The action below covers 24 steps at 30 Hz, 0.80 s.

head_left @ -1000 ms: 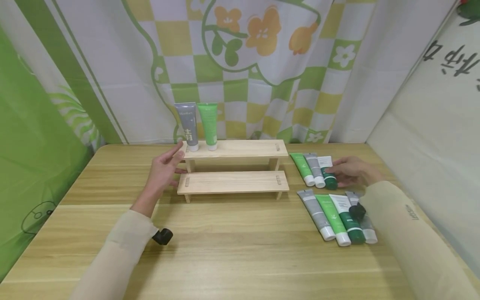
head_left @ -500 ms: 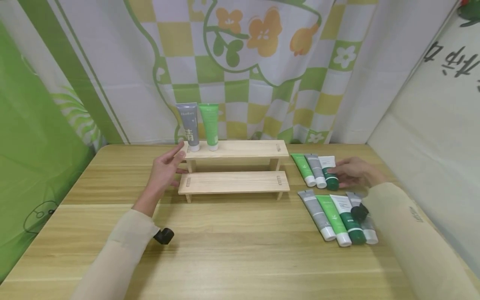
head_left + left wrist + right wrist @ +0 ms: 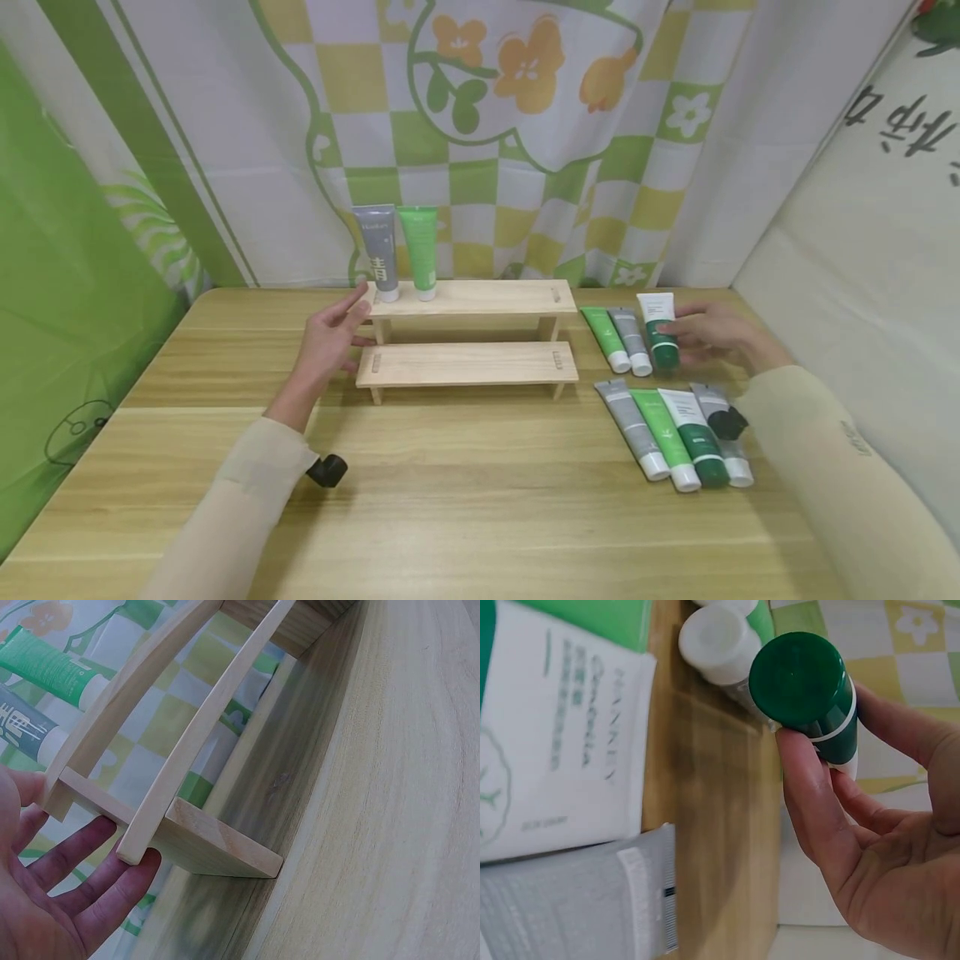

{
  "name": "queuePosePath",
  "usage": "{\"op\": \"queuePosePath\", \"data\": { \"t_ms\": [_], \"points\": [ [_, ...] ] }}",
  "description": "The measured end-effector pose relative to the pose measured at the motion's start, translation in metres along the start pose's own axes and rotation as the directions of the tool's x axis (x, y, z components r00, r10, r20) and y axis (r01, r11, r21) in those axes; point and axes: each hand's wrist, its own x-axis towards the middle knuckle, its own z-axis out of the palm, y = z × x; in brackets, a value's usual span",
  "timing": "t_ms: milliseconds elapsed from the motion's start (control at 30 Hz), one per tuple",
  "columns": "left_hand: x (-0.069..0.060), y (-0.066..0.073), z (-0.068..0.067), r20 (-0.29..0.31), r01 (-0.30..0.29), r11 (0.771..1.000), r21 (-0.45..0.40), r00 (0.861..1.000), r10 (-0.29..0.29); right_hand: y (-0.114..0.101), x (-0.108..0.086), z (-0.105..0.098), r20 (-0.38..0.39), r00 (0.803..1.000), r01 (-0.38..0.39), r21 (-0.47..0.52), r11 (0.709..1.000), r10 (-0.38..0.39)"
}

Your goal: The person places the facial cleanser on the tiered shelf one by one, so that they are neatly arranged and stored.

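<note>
My right hand [image 3: 716, 333] pinches a white-and-dark-green squeeze tube [image 3: 662, 329] and has it just off the table at the right. In the right wrist view its dark green cap [image 3: 799, 679] faces the camera, thumb and fingers on either side. My left hand [image 3: 330, 333] touches the left end of a two-step wooden display rack [image 3: 495, 297] with extended fingers. The left wrist view has these fingertips against the ends of the rack's boards [image 3: 187, 750]. On the upper step a grey tube [image 3: 378, 254] and a green tube [image 3: 417, 254] stand on their caps.
Left of the held tube lie a small green tube [image 3: 606, 340] and a small grey tube [image 3: 630, 342]. Nearer on the wooden table [image 3: 465, 500] is a row of several larger tubes [image 3: 667, 437]. A patterned curtain [image 3: 495, 150] hangs behind.
My right hand has lifted the white-and-dark-green tube from beside the small grey one, tilting it more upright and moving it slightly right. The left hand and rack stay put.
</note>
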Motion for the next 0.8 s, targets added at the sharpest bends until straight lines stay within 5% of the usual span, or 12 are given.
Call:
{"op": "queuePosePath", "data": {
  "t_ms": [233,567,800],
  "points": [
    [-0.001,0.000,-0.001,0.007,-0.004,1.000,-0.008,1.000,0.004,-0.021,-0.009,0.009,-0.097,0.994,0.050,0.020,0.999,-0.048],
    [0.000,0.000,0.000,0.015,-0.015,1.000,-0.005,1.000,0.015,-0.058,-0.023,0.027,-0.038,0.991,0.133,0.066,0.989,-0.131],
    [-0.002,0.000,-0.001,0.014,-0.021,1.000,-0.001,1.000,0.021,-0.078,-0.023,0.042,-0.094,0.976,0.205,0.098,0.974,-0.196]
  ]
}}
